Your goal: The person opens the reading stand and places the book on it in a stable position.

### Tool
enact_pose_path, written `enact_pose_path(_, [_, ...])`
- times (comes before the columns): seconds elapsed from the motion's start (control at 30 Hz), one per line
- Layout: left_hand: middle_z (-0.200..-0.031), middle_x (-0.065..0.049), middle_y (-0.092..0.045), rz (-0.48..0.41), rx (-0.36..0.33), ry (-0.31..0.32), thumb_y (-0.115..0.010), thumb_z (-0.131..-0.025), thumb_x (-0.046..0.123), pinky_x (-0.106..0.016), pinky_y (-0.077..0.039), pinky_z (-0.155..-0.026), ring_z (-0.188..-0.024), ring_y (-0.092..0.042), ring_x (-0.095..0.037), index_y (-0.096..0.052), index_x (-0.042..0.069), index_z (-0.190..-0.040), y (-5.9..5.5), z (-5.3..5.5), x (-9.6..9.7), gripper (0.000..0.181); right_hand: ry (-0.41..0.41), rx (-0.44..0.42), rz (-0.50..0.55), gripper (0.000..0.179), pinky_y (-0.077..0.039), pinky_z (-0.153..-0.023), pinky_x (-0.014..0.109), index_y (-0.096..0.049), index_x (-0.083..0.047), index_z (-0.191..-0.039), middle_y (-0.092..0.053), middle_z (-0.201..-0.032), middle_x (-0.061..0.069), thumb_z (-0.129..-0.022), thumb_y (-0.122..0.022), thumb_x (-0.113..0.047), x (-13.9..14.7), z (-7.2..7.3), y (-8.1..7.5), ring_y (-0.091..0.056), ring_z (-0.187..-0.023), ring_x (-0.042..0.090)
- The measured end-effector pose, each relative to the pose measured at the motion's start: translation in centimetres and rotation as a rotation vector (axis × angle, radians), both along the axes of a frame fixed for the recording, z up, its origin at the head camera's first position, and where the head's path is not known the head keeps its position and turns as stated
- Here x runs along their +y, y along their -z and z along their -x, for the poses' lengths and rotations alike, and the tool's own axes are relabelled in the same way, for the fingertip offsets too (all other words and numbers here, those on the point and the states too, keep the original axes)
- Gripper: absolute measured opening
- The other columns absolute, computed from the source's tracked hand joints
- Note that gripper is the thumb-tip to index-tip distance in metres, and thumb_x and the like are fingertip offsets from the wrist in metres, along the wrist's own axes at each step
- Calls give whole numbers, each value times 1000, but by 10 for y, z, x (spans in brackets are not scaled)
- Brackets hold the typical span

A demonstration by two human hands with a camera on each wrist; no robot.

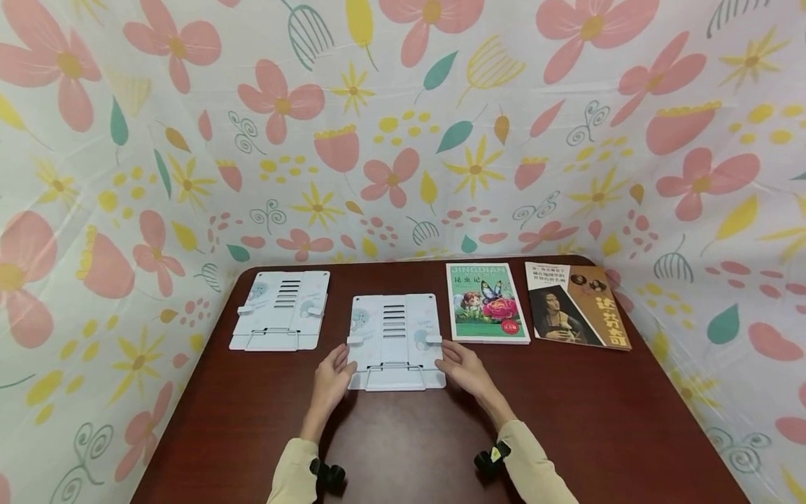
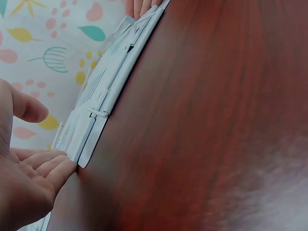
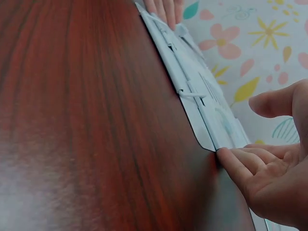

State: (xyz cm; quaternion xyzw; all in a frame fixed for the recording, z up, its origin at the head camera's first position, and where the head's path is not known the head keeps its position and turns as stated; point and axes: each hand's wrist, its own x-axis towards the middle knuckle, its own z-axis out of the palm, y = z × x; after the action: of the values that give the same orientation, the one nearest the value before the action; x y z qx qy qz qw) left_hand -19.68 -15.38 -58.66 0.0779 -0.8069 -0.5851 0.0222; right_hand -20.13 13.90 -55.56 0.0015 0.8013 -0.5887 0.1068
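A white folded book stand (image 1: 394, 350) lies flat on the table in the head view, with slots down its middle and a wire ledge at its near edge. At its left side my left hand (image 1: 334, 378) touches the edge with extended fingers (image 2: 55, 166), the thumb raised apart from them. My right hand (image 1: 469, 371) mirrors this at the right side, its fingers (image 3: 245, 159) against the edge and its thumb lifted. Neither hand curls round the stand. A second similar book stand (image 1: 281, 311) lies farther left, apart from both hands.
To the right lie a green book (image 1: 485, 322) with a butterfly and rose cover, and a brown book (image 1: 592, 322) with a portrait. Both rest near the back edge of the dark red table (image 1: 403, 448). A flowered cloth (image 1: 403, 231) hangs behind and beside the table.
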Motion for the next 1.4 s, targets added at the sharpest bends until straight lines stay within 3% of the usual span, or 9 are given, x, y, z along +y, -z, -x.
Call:
enact_pose_path(0.13, [-141,-21,-60,15,18,-11,-65,-95,14,-46,-48,-108,-130,-59,-36,-51,-3,-145,0,-6,3,55,33,12,-15,58,-48,-108,47,-45,8,-147,-52,-146,31,-97,-65,-13,4,-4,4,-53,-136,41])
enact_pose_path(0.2, [-140,-21,-61,11,23,-17,-65,-95,13,-46,-49,-107,-129,-60,-35,-53,-2,-145,2,-9,5,53,62,25,-16,56,-50,-106,46,-48,5,-146,-55,-144,28,-96,-67,-13,6,-2,18,-55,-134,39])
enact_pose_path(0.6, [-138,-20,-63,54,56,-10,-63,-97,13,-44,-52,-104,-126,-63,-34,-55,-1,-143,2,-24,9,49,113,25,-3,51,-51,-104,47,-52,4,-143,-58,-142,26,-98,-66,-13,11,-16,21,-57,-133,38])
enact_pose_path(0.73, [-128,-18,-70,114,66,-40,-63,-97,11,-44,-56,-98,-117,-69,-32,-59,-2,-138,2,-26,5,43,220,56,-45,43,-56,-99,44,-59,1,-137,-64,-135,23,-97,-66,-15,10,-28,19,-64,-124,36])
enact_pose_path(0.8, [-120,-16,-73,156,70,-72,-63,-96,10,-43,-58,-93,-109,-72,-31,-63,-1,-132,0,-19,2,38,309,112,-74,33,-59,-91,39,-65,-1,-127,-70,-125,21,-96,-68,-13,7,-34,18,-71,-113,32])
enact_pose_path(0.9, [-113,-14,-74,189,27,-76,-62,-96,12,-40,-58,-85,-101,-71,-29,-67,0,-127,-5,4,-2,34,380,208,-135,16,-61,-74,28,-71,-3,-108,-76,-102,15,-93,-70,-9,1,-41,16,-76,-90,25])
enact_pose_path(1.13, [-117,-22,-69,140,-137,63,-62,-98,17,-37,-56,-82,-106,-67,-32,-66,-4,-128,-11,66,-6,37,82,250,-398,4,-52,-64,25,-71,-5,-86,-69,-76,2,-83,-74,-6,-18,-49,17,-63,-70,9])
enact_pose_path(1.27, [-111,-20,-71,187,-153,41,-68,-95,15,-41,-57,-81,-100,-68,-32,-72,-2,-118,-10,81,-4,29,20,257,-446,6,-51,-62,27,-69,-5,-81,-66,-71,0,-81,-75,-6,-27,-46,14,-60,-68,10])
enact_pose_path(1.4, [-108,-19,-73,204,-155,-6,-72,-92,16,-43,-58,-81,-98,-69,-33,-76,0,-111,-10,84,-1,25,15,270,-505,11,-49,-60,28,-66,-8,-75,-64,-67,-2,-79,-76,-7,-31,-40,11,-57,-64,10])
